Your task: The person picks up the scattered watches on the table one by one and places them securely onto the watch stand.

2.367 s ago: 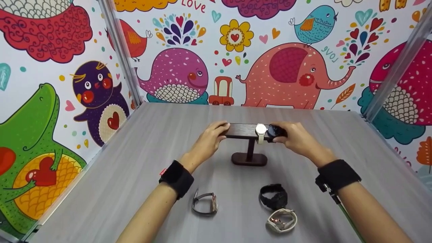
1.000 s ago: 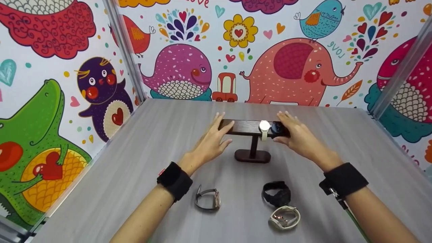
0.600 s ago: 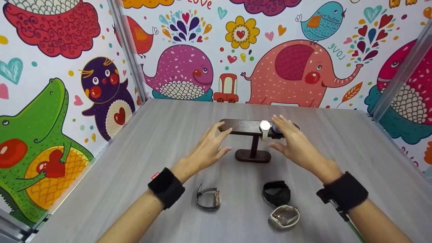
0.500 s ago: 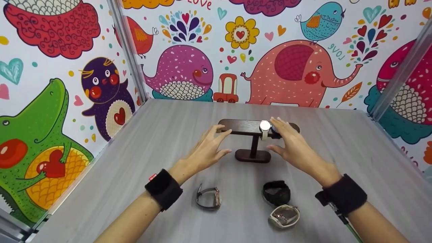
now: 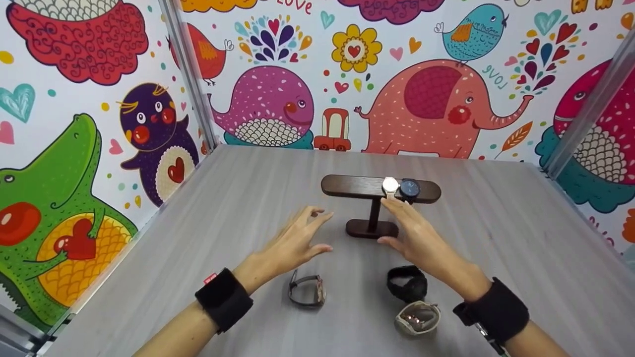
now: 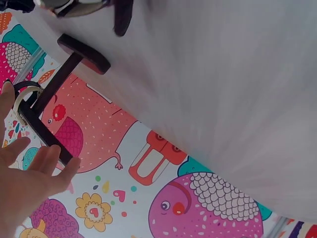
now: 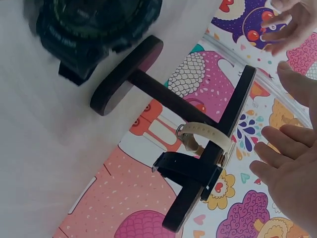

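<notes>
With twelve o'clock at the far wall [image 5: 342, 101] of the head view, the stand [image 5: 375, 210] is standing upright on the table [image 5: 258, 183], its bar [image 5: 354, 185] carrying two watches: the white watch [image 5: 390, 185] just to three o'clock of the bar's middle, and the dark watch [image 5: 410, 188] right beside it, further toward three. The left hand [image 5: 292, 243] is hovering at the stand's eight o'clock, its fingers loosely bent, its thumb spreading away, gripping nothing. The right hand [image 5: 419, 235] is hovering at four o'clock, fingers nearly straight and thumb apart, also gripping nothing; its fingertips are hiding part of the white watch's strap, while the right wrist view is showing a gap between hand and stand. Three more watches are resting on the table: the grey watch [image 5: 321, 290] at the stand's seven o'clock, the black watch [image 5: 415, 286] at five, and the cream watch [image 5: 404, 326] just beyond, at the black watch's five.
</notes>
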{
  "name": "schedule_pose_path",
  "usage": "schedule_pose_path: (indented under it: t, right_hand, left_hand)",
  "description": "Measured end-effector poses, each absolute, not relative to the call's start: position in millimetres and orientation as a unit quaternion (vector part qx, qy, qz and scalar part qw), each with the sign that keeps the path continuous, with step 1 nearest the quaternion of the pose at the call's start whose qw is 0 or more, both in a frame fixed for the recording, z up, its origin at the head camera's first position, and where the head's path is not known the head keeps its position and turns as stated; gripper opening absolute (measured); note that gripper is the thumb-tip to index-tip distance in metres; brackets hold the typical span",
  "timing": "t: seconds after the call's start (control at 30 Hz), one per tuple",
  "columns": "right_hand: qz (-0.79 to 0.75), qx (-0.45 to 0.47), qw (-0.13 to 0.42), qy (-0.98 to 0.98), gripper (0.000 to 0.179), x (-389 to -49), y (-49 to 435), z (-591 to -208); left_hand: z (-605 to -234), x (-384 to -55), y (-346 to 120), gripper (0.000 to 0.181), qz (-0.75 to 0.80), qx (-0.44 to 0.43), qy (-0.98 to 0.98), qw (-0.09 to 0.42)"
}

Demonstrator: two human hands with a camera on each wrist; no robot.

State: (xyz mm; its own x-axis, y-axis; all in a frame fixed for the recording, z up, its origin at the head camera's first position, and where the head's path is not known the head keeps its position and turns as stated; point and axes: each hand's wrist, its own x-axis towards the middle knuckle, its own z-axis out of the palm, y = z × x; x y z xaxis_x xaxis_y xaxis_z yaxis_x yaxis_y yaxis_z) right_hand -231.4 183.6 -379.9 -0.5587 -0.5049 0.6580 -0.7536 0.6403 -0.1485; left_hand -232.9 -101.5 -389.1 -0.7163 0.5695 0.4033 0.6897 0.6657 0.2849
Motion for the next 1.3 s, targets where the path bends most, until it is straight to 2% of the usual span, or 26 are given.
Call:
schedule_pose_path:
  t: [0.2, 0.47, 0.97, 1.13, 1.3]
  right_hand:
    - [0.198, 0.373, 0.305, -0.854, 0.072, -224, 181, -382]
    - [0.215, 0.353, 0.236, -0.879, 0.070, -208, 167, -389]
    - [0.182, 0.372, 0.184, -0.892, 0.070, -195, 142, -407]
    - [0.142, 0.392, 0.153, -0.896, 0.068, -195, 127, -412]
    - [0.099, 0.416, 0.122, -0.896, 0.067, -194, 111, -421]
  left_hand:
    - [-395, -219, -111, 0.070, -0.196, -0.345, -0.909, 0.126]
    - [-401, -202, -121, 0.075, -0.187, -0.349, -0.913, 0.097]
    - [-424, -180, -128, 0.089, -0.130, -0.312, -0.941, -0.006]
    - [-432, -179, -126, 0.085, -0.111, -0.310, -0.944, 0.000]
    - [-437, -177, -125, 0.072, -0.105, -0.309, -0.945, 0.020]
